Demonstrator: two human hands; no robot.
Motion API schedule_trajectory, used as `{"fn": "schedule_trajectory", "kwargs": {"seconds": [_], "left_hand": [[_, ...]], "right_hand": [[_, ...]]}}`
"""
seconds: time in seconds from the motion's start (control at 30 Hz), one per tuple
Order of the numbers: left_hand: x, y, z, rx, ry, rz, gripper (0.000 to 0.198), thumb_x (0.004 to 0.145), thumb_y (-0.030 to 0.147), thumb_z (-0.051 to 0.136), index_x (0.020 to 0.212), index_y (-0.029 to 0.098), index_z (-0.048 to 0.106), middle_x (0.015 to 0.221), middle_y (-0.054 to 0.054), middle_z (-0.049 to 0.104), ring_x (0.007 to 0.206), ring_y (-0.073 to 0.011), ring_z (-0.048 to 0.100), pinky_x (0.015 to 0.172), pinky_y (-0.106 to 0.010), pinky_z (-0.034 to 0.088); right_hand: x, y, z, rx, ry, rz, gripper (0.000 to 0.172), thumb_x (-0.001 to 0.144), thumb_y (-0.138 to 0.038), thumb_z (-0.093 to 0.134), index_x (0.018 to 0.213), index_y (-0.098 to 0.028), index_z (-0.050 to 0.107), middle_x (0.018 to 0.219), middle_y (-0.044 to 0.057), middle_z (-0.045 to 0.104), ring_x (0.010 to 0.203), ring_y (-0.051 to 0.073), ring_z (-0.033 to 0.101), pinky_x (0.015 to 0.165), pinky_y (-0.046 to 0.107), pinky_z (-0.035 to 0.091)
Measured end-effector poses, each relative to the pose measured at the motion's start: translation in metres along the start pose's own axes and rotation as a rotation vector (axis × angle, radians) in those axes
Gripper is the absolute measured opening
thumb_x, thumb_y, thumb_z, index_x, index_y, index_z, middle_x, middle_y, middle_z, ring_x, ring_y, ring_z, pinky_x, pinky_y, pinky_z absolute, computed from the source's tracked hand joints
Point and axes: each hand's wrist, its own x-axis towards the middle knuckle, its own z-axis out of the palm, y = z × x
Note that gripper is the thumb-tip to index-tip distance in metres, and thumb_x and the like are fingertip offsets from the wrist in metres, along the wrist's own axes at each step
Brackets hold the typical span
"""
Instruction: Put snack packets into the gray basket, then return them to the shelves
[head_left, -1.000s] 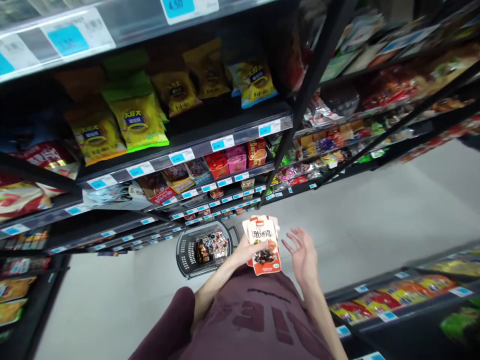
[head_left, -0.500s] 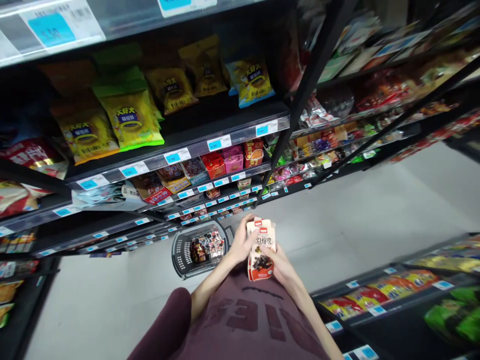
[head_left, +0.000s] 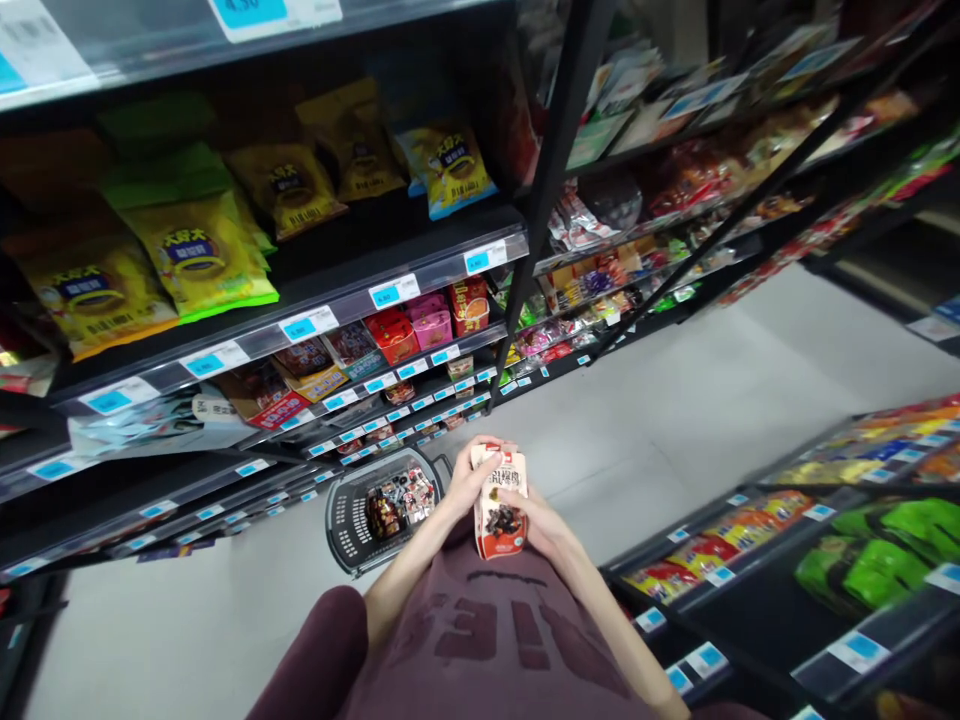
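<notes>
In front of my chest I hold a couple of stacked snack packets (head_left: 504, 515), white on top and red-orange below, with dark printed lettering and a picture of dark food pieces. My left hand (head_left: 471, 475) grips their upper left side, thumb across the front. Round the right edge closes my right hand (head_left: 536, 515), its thumb lying on the front face. Just left of my left forearm, a grey shopping basket (head_left: 346, 515) stands on the floor with several small packaged goods (head_left: 409, 500) inside.
A tall black shelf unit (head_left: 420, 250) runs along the left and ahead, holding yellow snack bags (head_left: 202, 245) and small boxes (head_left: 394, 335). Low shelves on the right carry red and yellow packets (head_left: 720, 545) and green bags (head_left: 885, 545). Grey floor (head_left: 637, 430) stretches between them.
The shelves and basket have shifted left in view as my head turned right. Both hands still hold the packets, which now sit more squarely stacked.
</notes>
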Motion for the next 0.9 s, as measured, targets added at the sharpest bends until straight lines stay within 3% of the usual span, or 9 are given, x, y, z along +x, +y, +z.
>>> {"fn": "schedule_trajectory", "kwargs": {"seconds": [0.13, 0.2, 0.27, 0.4, 0.53, 0.6, 0.73, 0.83, 0.9], "left_hand": [[0.005, -0.006, -0.004, 0.179, 0.198, 0.104, 0.021, 0.083, 0.037, 0.072, 0.087, 0.018, 0.065, 0.088, -0.001, 0.065, 0.078, -0.0141, 0.059, 0.073, -0.023, 0.046], [0.011, -0.006, -0.003, 0.207, 0.231, 0.125, 0.022, 0.084, 0.037, 0.07, 0.078, 0.018, 0.063, 0.077, 0.001, 0.061, 0.072, -0.0127, 0.055, 0.069, -0.023, 0.043], [0.018, -0.005, 0.0, 0.183, 0.175, 0.111, 0.024, 0.086, 0.037, 0.066, 0.074, 0.017, 0.063, 0.08, -0.001, 0.065, 0.076, -0.0142, 0.058, 0.072, -0.024, 0.045], [0.031, -0.001, 0.013, 0.037, -0.065, -0.016, 0.028, 0.089, 0.038, 0.058, 0.075, 0.015, 0.064, 0.109, -0.01, 0.073, 0.104, -0.024, 0.066, 0.091, -0.034, 0.049], [0.037, -0.007, 0.025, 0.022, -0.131, -0.093, 0.034, 0.089, 0.045, 0.06, 0.071, 0.016, 0.059, 0.089, -0.009, 0.075, 0.094, -0.0259, 0.071, 0.09, -0.038, 0.051], [0.039, -0.012, 0.031, 0.038, -0.133, -0.12, 0.033, 0.087, 0.045, 0.064, 0.073, 0.016, 0.057, 0.088, -0.009, 0.075, 0.089, -0.0247, 0.071, 0.085, -0.037, 0.053], [0.044, -0.023, 0.046, -0.096, -0.155, -0.141, 0.026, 0.084, 0.038, 0.07, 0.096, 0.017, 0.059, 0.11, -0.012, 0.074, 0.103, -0.0258, 0.07, 0.091, -0.039, 0.052], [0.043, -0.036, 0.053, -0.274, -0.254, -0.206, 0.049, 0.08, 0.041, 0.073, 0.12, 0.02, 0.058, 0.132, -0.014, 0.064, 0.126, -0.0296, 0.059, 0.107, -0.046, 0.045], [0.039, -0.047, 0.054, -0.315, -0.365, -0.316, 0.066, 0.074, 0.05, 0.076, 0.129, 0.019, 0.057, 0.136, -0.016, 0.061, 0.13, -0.0329, 0.055, 0.11, -0.049, 0.042]], "right_hand": [[-0.001, -0.004, -0.003, -0.058, -0.042, -0.01, 0.047, 0.063, -0.031, 0.09, 0.104, -0.017, 0.071, 0.1, 0.006, 0.077, 0.089, 0.023, 0.072, 0.091, 0.037, 0.055], [-0.001, -0.006, -0.005, -0.061, -0.056, -0.015, 0.048, 0.063, -0.031, 0.09, 0.105, -0.017, 0.071, 0.101, 0.007, 0.077, 0.091, 0.024, 0.072, 0.092, 0.037, 0.054], [-0.001, -0.008, -0.007, -0.06, -0.064, -0.021, 0.048, 0.063, -0.031, 0.09, 0.105, -0.017, 0.072, 0.101, 0.007, 0.077, 0.091, 0.024, 0.071, 0.092, 0.038, 0.053], [-0.004, -0.013, -0.014, -0.057, -0.054, -0.025, 0.048, 0.062, -0.032, 0.09, 0.104, -0.017, 0.072, 0.1, 0.007, 0.077, 0.091, 0.024, 0.071, 0.091, 0.039, 0.051], [-0.007, -0.019, -0.024, -0.033, -0.077, -0.032, 0.046, 0.065, -0.033, 0.088, 0.104, -0.016, 0.072, 0.097, 0.007, 0.077, 0.088, 0.023, 0.071, 0.089, 0.037, 0.052], [-0.009, -0.023, -0.029, -0.019, -0.076, -0.042, 0.046, 0.065, -0.033, 0.088, 0.104, -0.015, 0.071, 0.097, 0.007, 0.077, 0.088, 0.023, 0.071, 0.088, 0.036, 0.052], [-0.01, -0.029, -0.041, 0.001, 0.003, -0.062, 0.049, 0.061, -0.031, 0.089, 0.103, -0.014, 0.07, 0.097, 0.008, 0.077, 0.083, 0.022, 0.071, 0.082, 0.034, 0.054], [-0.011, -0.035, -0.054, 0.008, 0.077, -0.083, 0.053, 0.057, -0.03, 0.09, 0.104, -0.015, 0.069, 0.097, 0.007, 0.077, 0.081, 0.022, 0.071, 0.079, 0.033, 0.055], [-0.013, -0.04, -0.063, 0.013, 0.081, -0.086, 0.055, 0.056, -0.028, 0.09, 0.104, -0.015, 0.068, 0.095, 0.007, 0.077, 0.079, 0.022, 0.071, 0.077, 0.033, 0.056]]}}
